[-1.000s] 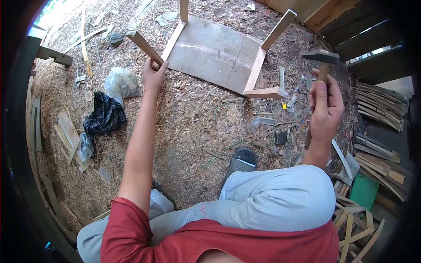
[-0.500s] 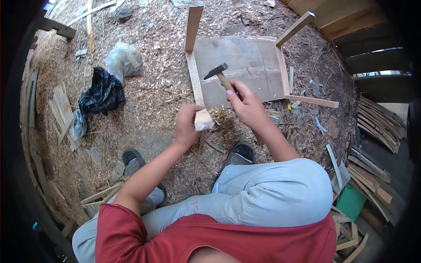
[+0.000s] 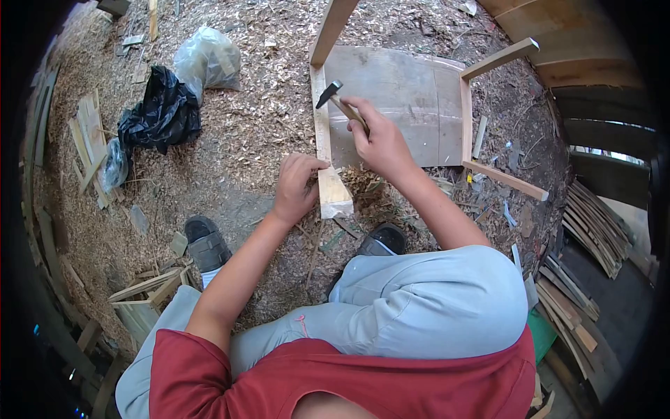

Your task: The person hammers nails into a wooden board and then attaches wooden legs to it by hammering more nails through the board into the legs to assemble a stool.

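A low wooden table frame lies upside down before me, its flat panel on the ground. The near-left wooden leg points toward me, its pale cut end facing up. My left hand is at the left side of this leg, fingers curled against it near the joint with the side rail. Anything small under those fingertips is hidden. My right hand is closed round the handle of a hammer. The hammer's dark head hangs above the panel, close to the side rail, apart from the wood.
Wood shavings cover the ground. A black plastic bag and a clear bag lie at the left. Stacked wood strips stand at the right beside a slatted wall. Other legs of the frame jut upward.
My left hand has shifted from the leg's end to its side near the joint, uncovering more of the leg. The hammer has moved slightly up and left in view. The view itself has shifted.
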Motion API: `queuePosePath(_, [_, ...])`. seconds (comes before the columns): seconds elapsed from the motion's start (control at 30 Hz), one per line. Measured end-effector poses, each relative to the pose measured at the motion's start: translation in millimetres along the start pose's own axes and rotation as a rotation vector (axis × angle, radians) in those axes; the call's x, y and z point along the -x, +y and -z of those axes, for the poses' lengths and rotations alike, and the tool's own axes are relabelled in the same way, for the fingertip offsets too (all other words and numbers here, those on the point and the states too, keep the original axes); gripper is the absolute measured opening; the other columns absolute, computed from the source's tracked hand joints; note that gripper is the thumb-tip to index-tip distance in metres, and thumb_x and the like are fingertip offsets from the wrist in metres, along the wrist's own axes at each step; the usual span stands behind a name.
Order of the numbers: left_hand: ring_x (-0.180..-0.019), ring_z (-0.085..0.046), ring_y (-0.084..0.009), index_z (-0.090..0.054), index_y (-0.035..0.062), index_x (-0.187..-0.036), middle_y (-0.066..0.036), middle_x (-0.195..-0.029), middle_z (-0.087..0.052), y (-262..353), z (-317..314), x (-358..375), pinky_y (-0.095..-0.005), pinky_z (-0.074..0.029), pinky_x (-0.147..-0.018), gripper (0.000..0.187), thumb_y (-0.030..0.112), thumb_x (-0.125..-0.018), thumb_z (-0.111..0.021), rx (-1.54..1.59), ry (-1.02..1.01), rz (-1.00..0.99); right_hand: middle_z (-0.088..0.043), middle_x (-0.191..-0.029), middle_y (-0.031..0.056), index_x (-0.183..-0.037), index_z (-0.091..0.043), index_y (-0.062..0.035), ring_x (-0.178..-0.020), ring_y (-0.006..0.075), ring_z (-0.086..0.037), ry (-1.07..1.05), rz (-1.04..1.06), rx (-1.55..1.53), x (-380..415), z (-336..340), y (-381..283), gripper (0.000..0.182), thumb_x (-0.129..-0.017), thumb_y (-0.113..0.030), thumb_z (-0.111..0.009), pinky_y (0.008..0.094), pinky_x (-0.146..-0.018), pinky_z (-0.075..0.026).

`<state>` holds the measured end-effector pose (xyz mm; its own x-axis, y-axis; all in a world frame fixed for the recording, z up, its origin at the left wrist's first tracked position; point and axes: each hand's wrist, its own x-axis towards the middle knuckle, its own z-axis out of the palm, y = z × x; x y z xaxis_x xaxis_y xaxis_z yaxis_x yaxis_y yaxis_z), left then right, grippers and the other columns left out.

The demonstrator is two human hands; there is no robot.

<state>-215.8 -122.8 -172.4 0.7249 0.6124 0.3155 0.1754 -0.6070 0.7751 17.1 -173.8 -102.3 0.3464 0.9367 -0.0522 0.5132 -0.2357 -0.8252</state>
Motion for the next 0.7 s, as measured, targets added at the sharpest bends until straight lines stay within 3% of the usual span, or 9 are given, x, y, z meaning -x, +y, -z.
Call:
queuePosePath(0.03, [-0.103,-0.068,-0.0317,-0.072,0.0092,-0.110,-0.009,-0.106,-0.074,1,2,2,-0.0443,-0.051,-0.094,0.032,0.014,-0.084,-0.088,-0.022,0.010,0.002,-0.077,-0.116,0.0247,-0.144,-0.063,-0.0118,-0.103,0.0440,-0.076,-0.008,-0.001,0.000,-3,-1,2,0.040,-0.104,-0.008,-0.061,0.0512,-0.088,-0.059])
queuePosePath(0.1, [-0.105,-0.068,-0.0325,-0.073,0.0090,-0.113,-0.010,-0.107,-0.074,0,4,9,-0.0446,-0.050,-0.096,0.033,0.015,-0.084,-0.087,-0.046,0.020,0.010,-0.078,-0.114,0.0220,-0.147,-0.063,-0.0128,-0.089,0.0361,-0.078,0.042,0.112,0.078,-8,0,4,0.041,-0.106,-0.006,-0.062,0.0441,-0.082,-0.060])
queuePosePath(0.17, [-0.119,-0.064,-0.0367,-0.070,0.0081,-0.128,-0.012,-0.125,-0.071,-2,3,16,-0.0476,-0.047,-0.105,0.048,0.007,-0.083,-0.084,-0.092,0.063,0.068,-0.078,-0.114,0.0214,-0.147,-0.064,-0.0130,-0.089,0.0344,-0.078,0.054,0.087,0.084,-11,0,0,0.041,-0.106,-0.006,-0.062,0.0432,-0.082,-0.060])
queuePosePath(0.23, [-0.126,-0.061,-0.0368,-0.069,0.0093,-0.134,-0.013,-0.133,-0.068,3,-1,18,-0.0484,-0.045,-0.109,0.054,0.012,-0.083,-0.086,-0.128,0.110,0.134,-0.079,-0.113,0.0209,-0.146,-0.065,-0.0131,-0.090,0.0328,-0.079,0.067,0.062,0.094,-12,2,1,0.041,-0.106,-0.006,-0.063,0.0422,-0.082,-0.060])
queuePosePath(0.3, [-0.133,-0.057,-0.0369,-0.068,0.0105,-0.140,-0.013,-0.141,-0.064,6,-1,17,-0.0491,-0.042,-0.113,0.060,0.016,-0.083,-0.087,-0.165,0.157,0.203,-0.077,-0.120,0.0237,-0.142,-0.066,-0.0119,-0.106,0.0452,-0.075,-0.081,-0.058,0.053,-10,6,5,0.040,-0.103,-0.005,-0.061,0.0511,-0.090,-0.059])
queuePosePath(0.37, [-0.141,-0.050,-0.0365,-0.067,0.0141,-0.146,-0.011,-0.150,-0.060,4,0,14,-0.0506,-0.037,-0.117,0.068,0.024,-0.082,-0.088,-0.337,-0.031,0.201,-0.077,-0.120,0.0238,-0.142,-0.066,-0.0118,-0.106,0.0449,-0.075,-0.033,-0.045,0.014,-6,2,8,0.040,-0.103,-0.005,-0.061,0.0505,-0.090,-0.059])
queuePosePath(0.43, [-0.142,-0.050,-0.0360,-0.067,0.0154,-0.146,-0.011,-0.151,-0.060,4,-4,14,-0.0504,-0.036,-0.118,0.067,0.025,-0.082,-0.087,-0.335,-0.025,0.217,-0.077,-0.120,0.0239,-0.142,-0.067,-0.0118,-0.106,0.0447,-0.076,0.016,-0.034,-0.028,0,0,9,0.039,-0.103,-0.006,-0.062,0.0499,-0.090,-0.059])
queuePosePath(0.7, [-0.139,-0.053,-0.0365,-0.072,0.0152,-0.131,-0.010,-0.147,-0.063,-2,-4,16,-0.0505,-0.038,-0.117,0.053,0.023,-0.080,-0.088,-0.255,0.039,0.183,-0.078,-0.120,0.0216,-0.144,-0.066,-0.0121,-0.103,0.0413,-0.077,-0.166,-0.110,-0.037,35,11,1,0.040,-0.105,-0.007,-0.063,0.0471,-0.088,-0.060])
